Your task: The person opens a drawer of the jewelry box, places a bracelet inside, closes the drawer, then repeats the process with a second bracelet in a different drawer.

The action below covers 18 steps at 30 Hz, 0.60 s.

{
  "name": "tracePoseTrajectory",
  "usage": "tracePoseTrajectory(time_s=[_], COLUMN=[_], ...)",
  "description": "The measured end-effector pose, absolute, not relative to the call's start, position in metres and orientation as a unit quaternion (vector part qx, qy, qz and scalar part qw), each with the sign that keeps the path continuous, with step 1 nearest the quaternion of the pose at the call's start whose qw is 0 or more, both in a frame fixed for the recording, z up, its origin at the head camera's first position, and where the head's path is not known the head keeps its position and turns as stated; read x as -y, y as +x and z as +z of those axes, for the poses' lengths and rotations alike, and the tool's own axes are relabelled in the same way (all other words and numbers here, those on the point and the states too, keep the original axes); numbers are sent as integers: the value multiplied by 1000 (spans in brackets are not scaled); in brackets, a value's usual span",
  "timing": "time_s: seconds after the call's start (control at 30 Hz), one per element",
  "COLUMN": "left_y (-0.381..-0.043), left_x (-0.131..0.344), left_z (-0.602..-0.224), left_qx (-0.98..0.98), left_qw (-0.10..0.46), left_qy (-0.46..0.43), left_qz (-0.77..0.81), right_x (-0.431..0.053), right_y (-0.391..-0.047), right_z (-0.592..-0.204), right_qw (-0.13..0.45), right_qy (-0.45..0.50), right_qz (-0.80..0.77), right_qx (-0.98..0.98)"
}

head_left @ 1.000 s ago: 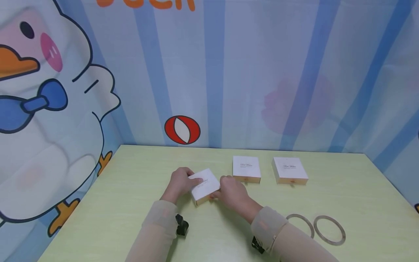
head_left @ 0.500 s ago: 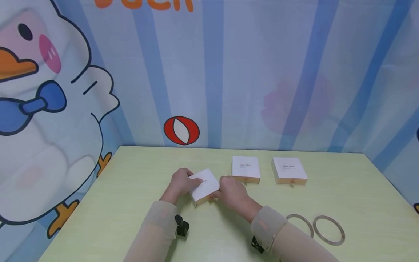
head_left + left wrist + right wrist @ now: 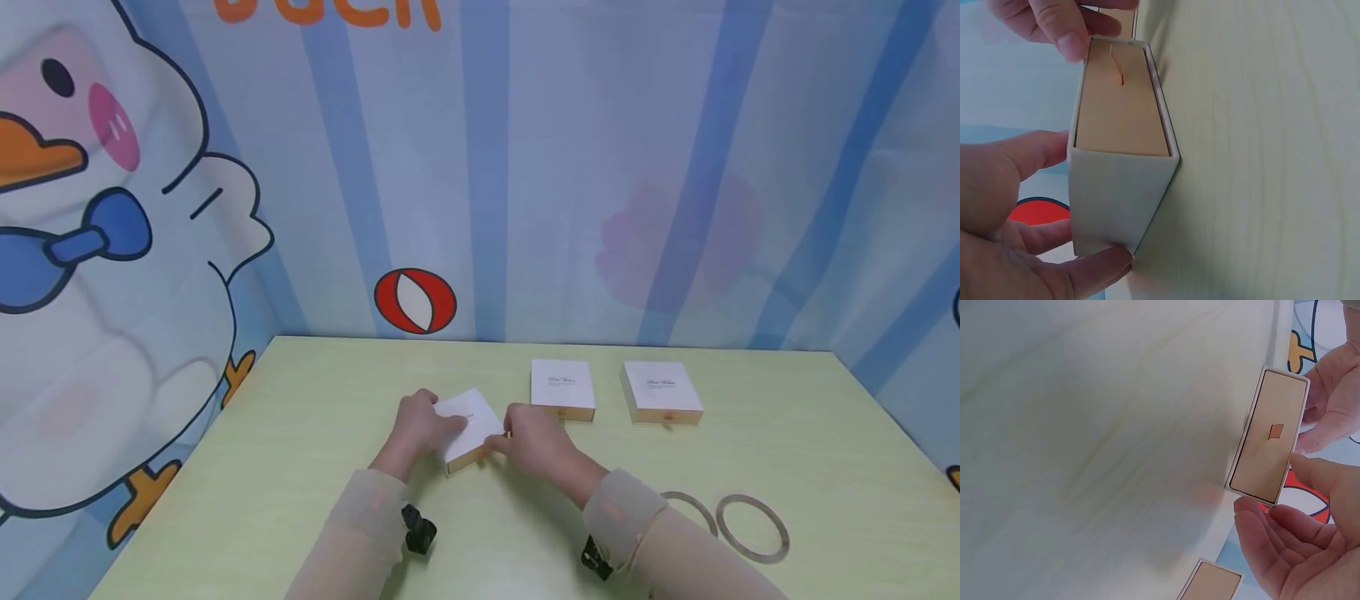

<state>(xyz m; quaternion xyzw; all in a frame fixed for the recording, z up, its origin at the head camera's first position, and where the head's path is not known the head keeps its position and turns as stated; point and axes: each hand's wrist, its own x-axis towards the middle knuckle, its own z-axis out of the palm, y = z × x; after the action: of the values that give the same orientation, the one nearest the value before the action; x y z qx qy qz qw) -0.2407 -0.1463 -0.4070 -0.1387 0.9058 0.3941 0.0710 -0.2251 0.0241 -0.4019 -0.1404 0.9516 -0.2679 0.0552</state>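
A white slide-out drawer box (image 3: 482,415) sits at an angle over the middle of the table. In the left wrist view its tan drawer front (image 3: 1119,119) lies inside the white sleeve, with a small orange ribbon tab (image 3: 1276,431) on it in the right wrist view. My left hand (image 3: 420,429) grips the box's left side, thumb on the lid and fingers behind. At the right corner, my right hand (image 3: 543,446) holds the box's edge, its thumb by the front and its curled fingers close against the side. The ribbon tab hangs free of both hands.
Two similar white boxes, a nearer-left one (image 3: 562,387) and a right one (image 3: 662,387), stand farther back on the pale table (image 3: 300,467). Two thin rings, one (image 3: 784,537) beside another (image 3: 705,511), lie at the right near my sleeve. A printed curtain (image 3: 562,167) closes off the back.
The right thumb has shifted slightly along the box's front edge, and both forearms have moved a little. The box stays almost in place between the hands.
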Motion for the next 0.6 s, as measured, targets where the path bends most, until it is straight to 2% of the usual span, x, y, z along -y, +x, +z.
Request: tracePoseTrajectory(time_s=[0.23, 0.6], left_y=[-232, -214], left_x=[148, 153], left_z=[-404, -398], left_qx=[-902, -893], left_qw=[88, 115], left_qy=[-138, -128], left_qz=[399, 416], right_x=[-27, -31], right_y=[-227, -228], right_z=[-403, -408], right_qw=[73, 59], right_qy=[-132, -144], right_qz=[-304, -321], right_qx=[-941, -934])
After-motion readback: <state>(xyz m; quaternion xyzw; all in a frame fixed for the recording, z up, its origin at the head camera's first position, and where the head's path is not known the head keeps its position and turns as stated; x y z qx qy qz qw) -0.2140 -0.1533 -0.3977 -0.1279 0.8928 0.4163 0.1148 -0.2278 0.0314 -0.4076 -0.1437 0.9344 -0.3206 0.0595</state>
